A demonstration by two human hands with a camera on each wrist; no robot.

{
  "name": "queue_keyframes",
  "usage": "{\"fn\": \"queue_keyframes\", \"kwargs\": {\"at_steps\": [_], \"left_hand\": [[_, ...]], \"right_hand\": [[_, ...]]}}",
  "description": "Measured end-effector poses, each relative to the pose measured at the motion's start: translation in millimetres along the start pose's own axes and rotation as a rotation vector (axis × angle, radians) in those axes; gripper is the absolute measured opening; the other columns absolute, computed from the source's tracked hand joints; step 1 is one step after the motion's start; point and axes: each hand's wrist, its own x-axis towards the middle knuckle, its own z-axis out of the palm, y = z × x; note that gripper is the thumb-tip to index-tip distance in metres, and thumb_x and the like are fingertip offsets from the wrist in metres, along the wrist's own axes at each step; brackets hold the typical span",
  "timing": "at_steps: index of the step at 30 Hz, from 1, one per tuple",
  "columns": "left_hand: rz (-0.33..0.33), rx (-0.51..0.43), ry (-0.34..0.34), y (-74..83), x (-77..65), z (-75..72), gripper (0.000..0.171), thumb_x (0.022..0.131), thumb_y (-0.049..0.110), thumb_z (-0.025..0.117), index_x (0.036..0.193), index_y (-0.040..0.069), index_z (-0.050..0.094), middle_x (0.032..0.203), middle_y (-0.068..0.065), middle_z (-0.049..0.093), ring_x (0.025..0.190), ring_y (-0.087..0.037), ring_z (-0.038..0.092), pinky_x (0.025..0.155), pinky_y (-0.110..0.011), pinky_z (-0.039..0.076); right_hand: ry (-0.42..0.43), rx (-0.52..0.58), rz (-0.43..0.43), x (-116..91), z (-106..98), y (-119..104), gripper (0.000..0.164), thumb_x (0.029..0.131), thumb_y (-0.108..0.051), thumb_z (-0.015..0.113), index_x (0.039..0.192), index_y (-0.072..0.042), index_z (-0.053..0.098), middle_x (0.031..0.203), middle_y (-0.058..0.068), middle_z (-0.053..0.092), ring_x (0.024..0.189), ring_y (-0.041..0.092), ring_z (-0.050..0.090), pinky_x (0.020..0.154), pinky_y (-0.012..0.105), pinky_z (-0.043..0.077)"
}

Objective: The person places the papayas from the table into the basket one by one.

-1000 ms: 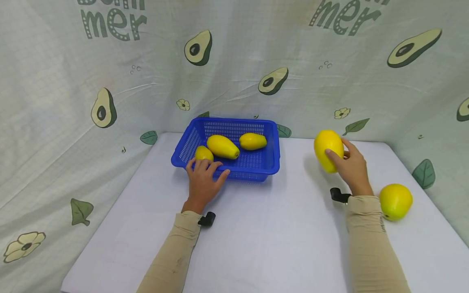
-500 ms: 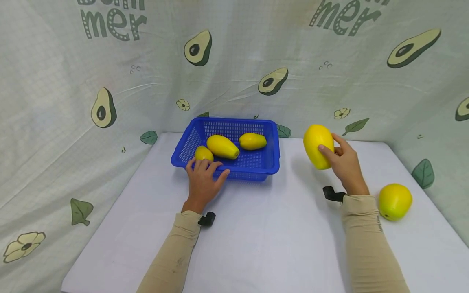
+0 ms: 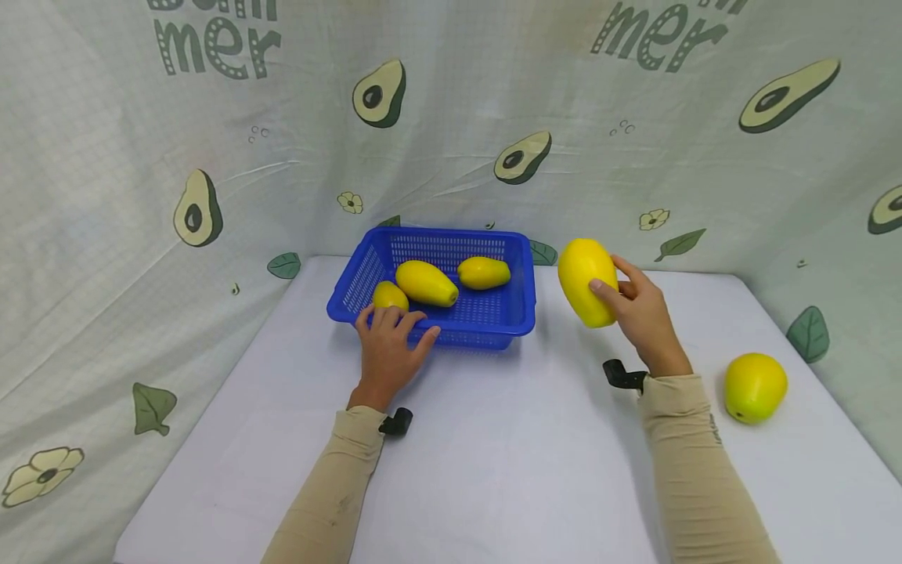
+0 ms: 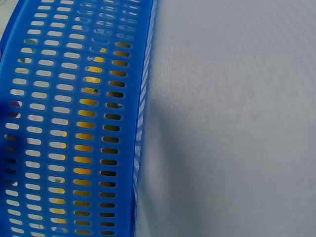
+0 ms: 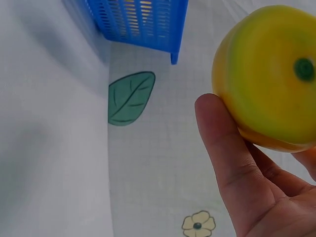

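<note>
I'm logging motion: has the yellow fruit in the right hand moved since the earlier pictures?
Yes: in the head view, the held fruit has moved left, closer to the blue basket.

The hanging cloth bears printed grey-green lettering in two places, high on the left and high on the right. Each reads "mer", beneath a word cut off by the top edge. Small dark marks on the right sleeve are too small to read.
</note>
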Motion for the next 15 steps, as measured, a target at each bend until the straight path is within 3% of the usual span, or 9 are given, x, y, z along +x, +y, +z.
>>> {"fn": "queue_keyframes", "kwargs": {"at_steps": [15], "left_hand": [[0.003, 0.01, 0.014, -2.4, -2.7, 0.4, 0.046, 0.097, 0.054, 0.058, 0.107, 0.012, 0.073, 0.092, -0.009, 0.059, 0.1, -0.031, 0.054, 0.109, -0.059, 0.021]], "right_hand": [[-0.069, -0.005, -0.066, 4.8, 18.9, -23.6, 0.087, 0.09, -0.06, 0.065, 0.16, -0.024, 0.027, 0.138, 0.019, 0.055, 0.112, 0.034, 0.059, 0.099, 0.052, 0.045]]}}
